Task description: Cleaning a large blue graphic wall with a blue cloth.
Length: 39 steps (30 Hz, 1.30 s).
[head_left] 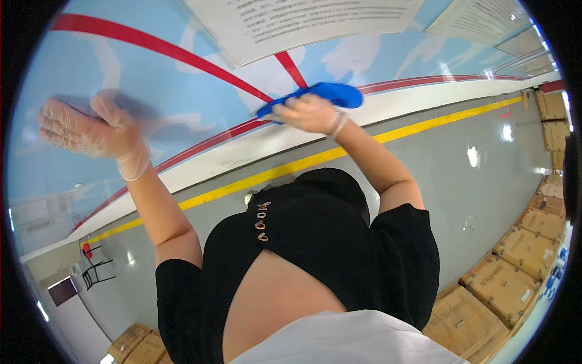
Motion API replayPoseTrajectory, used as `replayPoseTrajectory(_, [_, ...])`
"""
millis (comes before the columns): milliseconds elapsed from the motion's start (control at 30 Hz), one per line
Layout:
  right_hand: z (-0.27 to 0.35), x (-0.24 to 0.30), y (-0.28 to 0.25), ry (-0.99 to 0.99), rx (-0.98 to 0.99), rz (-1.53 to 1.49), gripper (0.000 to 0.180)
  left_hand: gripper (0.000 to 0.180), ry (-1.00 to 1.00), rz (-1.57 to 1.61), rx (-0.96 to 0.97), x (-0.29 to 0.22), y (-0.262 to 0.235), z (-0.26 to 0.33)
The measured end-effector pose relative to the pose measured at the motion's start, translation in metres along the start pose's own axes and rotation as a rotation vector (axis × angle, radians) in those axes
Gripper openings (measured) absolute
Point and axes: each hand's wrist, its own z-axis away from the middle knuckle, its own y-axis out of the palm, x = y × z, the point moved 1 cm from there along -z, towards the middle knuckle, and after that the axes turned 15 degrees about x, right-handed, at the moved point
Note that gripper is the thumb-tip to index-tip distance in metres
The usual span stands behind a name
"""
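Note:
A light-blue wall panel (212, 109) with red stripes rises in front of me. My right hand (306, 114), in a clear thin glove, is closed on a bright blue cloth (341, 94). The cloth lies against the wall over the red stripes and is bunched under my fingers. To the left, my left hand (94, 128) wears a clear glove too. Its fingers are stretched out with the thumb apart, and it holds nothing. It is close to the wall with its shadow beside it; whether the palm touches, I cannot tell.
A printed white sheet (315, 21) is mounted above the cloth, with another sheet (470, 18) further right. Along the wall's foot, a yellow line (418, 126) crosses the grey floor (454, 176). Wooden crates (497, 285) line the right side. A dark chair (97, 273) stands far left.

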Motion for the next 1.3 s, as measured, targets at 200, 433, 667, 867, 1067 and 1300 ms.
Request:
replayPoseTrajectory(200, [0.108, -0.079, -0.035, 0.593, -0.301, 0.092, 0.033, 0.068, 0.050, -0.014, 0.003, 0.005, 0.002, -0.001])
replayPoseTrajectory(433, [0.095, -0.107, -0.042, 1.158, -1.227, -0.697, 0.061, 0.064, 0.030, -0.042, 0.004, -0.005, 0.000, -0.004])
replayPoseTrajectory(667, [-0.029, -0.029, -0.052, 1.031, -0.992, -0.353, 0.076, 0.071, -0.037, -0.010, -0.014, -0.015, 0.000, -0.006])
replayPoseTrajectory(867, [-0.058, 0.024, -0.036, 0.396, -0.131, -0.487, 0.060, 0.070, -0.063, -0.065, -0.023, -0.008, -0.002, -0.002])
replayPoseTrajectory(1067, [-0.066, 0.022, -0.029, -0.023, -0.292, -0.065, 0.044, 0.069, -0.125, -0.031, -0.011, 0.001, -0.003, 0.001])
replayPoseTrajectory(1300, [-0.023, -0.093, -0.159, 0.207, -0.358, 0.286, 0.043, 0.063, -0.104, -0.063, -0.044, 0.005, -0.001, 0.002])
